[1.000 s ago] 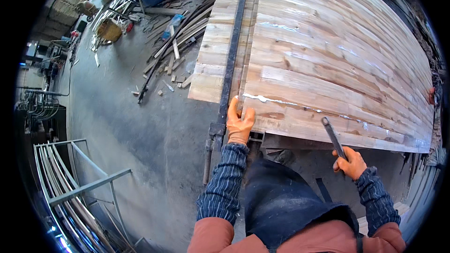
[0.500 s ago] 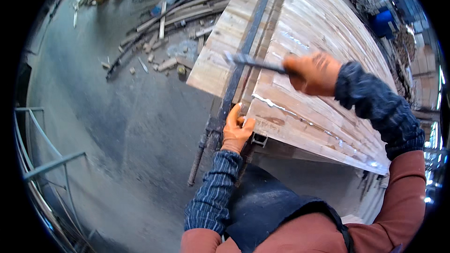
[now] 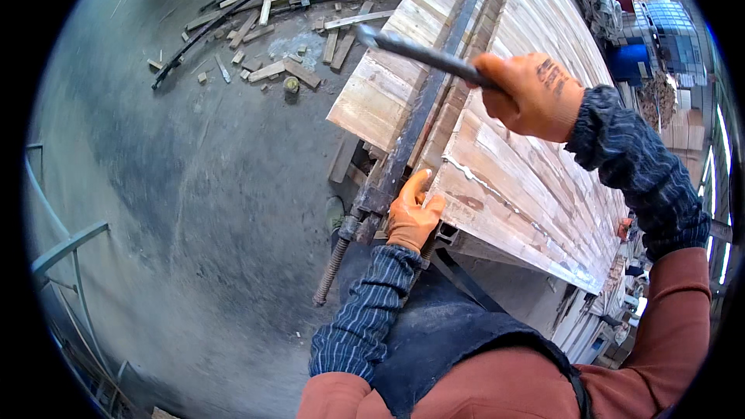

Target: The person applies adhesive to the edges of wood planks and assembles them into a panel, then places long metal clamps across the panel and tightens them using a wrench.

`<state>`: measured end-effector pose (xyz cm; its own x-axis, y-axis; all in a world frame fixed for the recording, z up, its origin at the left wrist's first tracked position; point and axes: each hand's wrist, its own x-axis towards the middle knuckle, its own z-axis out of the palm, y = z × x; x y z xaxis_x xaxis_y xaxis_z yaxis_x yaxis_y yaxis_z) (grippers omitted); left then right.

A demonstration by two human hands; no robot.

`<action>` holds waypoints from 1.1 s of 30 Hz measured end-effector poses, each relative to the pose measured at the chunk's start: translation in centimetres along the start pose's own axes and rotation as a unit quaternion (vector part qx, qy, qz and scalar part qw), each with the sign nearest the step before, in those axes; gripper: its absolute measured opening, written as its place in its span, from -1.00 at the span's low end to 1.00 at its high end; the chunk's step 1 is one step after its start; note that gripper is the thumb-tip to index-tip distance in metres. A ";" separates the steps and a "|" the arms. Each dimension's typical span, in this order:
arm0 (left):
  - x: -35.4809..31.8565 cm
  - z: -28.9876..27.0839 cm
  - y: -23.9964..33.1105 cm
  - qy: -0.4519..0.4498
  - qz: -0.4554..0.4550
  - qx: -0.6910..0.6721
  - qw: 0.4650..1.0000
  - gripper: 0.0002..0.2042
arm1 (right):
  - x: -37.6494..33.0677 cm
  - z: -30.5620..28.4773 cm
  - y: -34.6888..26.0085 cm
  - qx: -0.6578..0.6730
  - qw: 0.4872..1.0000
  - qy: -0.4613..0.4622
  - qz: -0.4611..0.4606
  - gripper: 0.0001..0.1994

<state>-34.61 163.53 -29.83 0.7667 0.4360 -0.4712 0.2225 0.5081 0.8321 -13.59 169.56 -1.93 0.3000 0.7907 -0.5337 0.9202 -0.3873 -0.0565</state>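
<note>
Dark metal tool (image 3: 423, 53) is up above the left side of the wood panel (image 3: 497, 159), right hand (image 3: 535, 97) wrapped tight round its handle. Left hand (image 3: 415, 215) is half open at the panel's near corner, can't tell if it's gripping. Clamp bar (image 3: 424, 109) left of the panel, scrap sticks (image 3: 303, 73) farther out.

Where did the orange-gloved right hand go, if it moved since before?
Yes, forward: the orange-gloved right hand went from just short of the pale wooden panel to above it.
</note>
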 end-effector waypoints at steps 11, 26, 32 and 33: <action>-0.1 0.5 0.3 -0.039 0.043 -0.059 0.997 -0.45 | -8.8 9.6 6.2 0.101 0.960 -0.151 0.214 -0.77; 0.5 1.1 4.9 -0.125 0.037 0.207 0.970 -0.15 | -12.8 25.9 17.8 0.132 0.915 0.279 0.260 -0.46; 2.0 3.4 7.9 -0.143 0.030 0.259 0.955 -0.14 | -26.9 37.4 6.7 0.220 0.587 0.474 0.618 -0.24; 2.7 3.2 7.5 -0.147 0.037 0.266 0.952 -0.15 | -27.9 39.8 4.6 0.468 0.320 0.561 0.604 -0.14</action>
<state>-28.92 166.11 -23.94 0.9101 0.1889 -0.3688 0.3752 0.0019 0.9269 -27.69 126.83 -20.93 0.6789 -0.7335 -0.0341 -0.3566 -0.2888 -0.8885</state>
